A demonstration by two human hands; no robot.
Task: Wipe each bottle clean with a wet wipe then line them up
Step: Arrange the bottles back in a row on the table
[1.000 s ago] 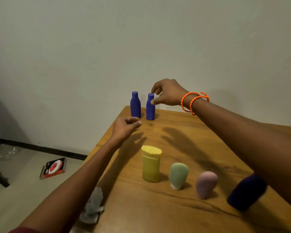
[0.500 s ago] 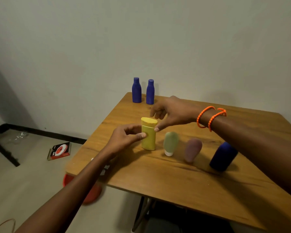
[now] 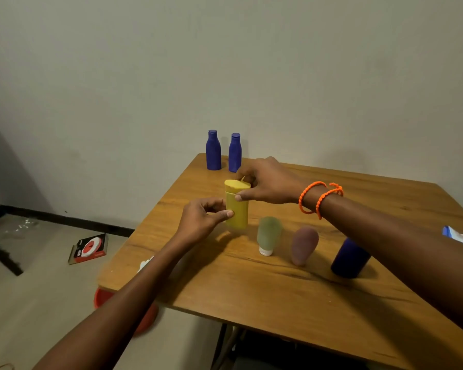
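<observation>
On the wooden table (image 3: 292,295), the right hand (image 3: 270,181) grips the cap end of the yellow bottle (image 3: 237,209) and the left hand (image 3: 202,218) pinches its body. The bottle stands near the table's left edge, in front of 2 upright blue bottles (image 3: 213,150).

Head cam; looks fwd/down at table (image 3: 278,289), close

Left hand (image 3: 203,218), right hand (image 3: 267,181): fingers curled, arms extended.
</observation>
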